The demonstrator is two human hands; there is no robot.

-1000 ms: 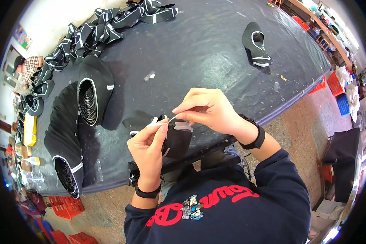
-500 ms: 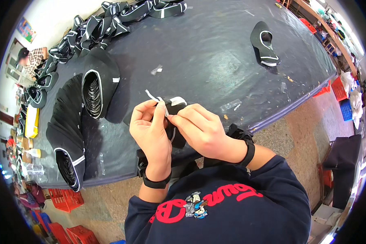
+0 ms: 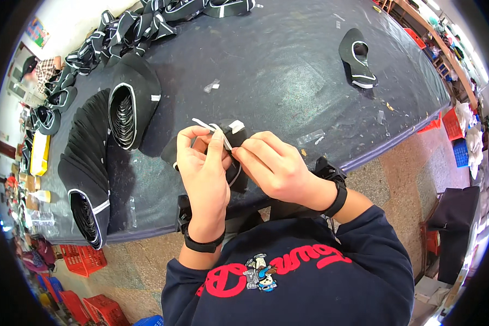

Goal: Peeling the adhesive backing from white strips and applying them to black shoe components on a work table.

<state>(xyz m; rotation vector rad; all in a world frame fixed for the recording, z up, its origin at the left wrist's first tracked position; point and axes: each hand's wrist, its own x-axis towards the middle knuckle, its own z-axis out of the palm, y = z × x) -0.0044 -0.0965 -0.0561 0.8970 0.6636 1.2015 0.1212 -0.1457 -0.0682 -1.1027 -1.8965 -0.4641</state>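
Near the table's front edge, I hold a black fabric piece with white edging, like a shoe upper, partly hidden behind my hands. My left hand is closed, its thumb and forefinger pinching a narrow white strip whose loose end sticks up and left. Close beside it, my right hand pinches at the lower part of the strip and the piece's edge; its fingertips nearly touch the left thumb. A white patch shows on the fabric just beyond the fingers.
Nested stacks of similar black pieces stand on the left of the dark-covered table, with a heap behind. A single piece lies far right. Red crates sit on the floor. Another person is at far left.
The right hand has shifted slightly right and the gap between the hands has widened a little. Both hands keep their pinch, and the view has tilted slightly.
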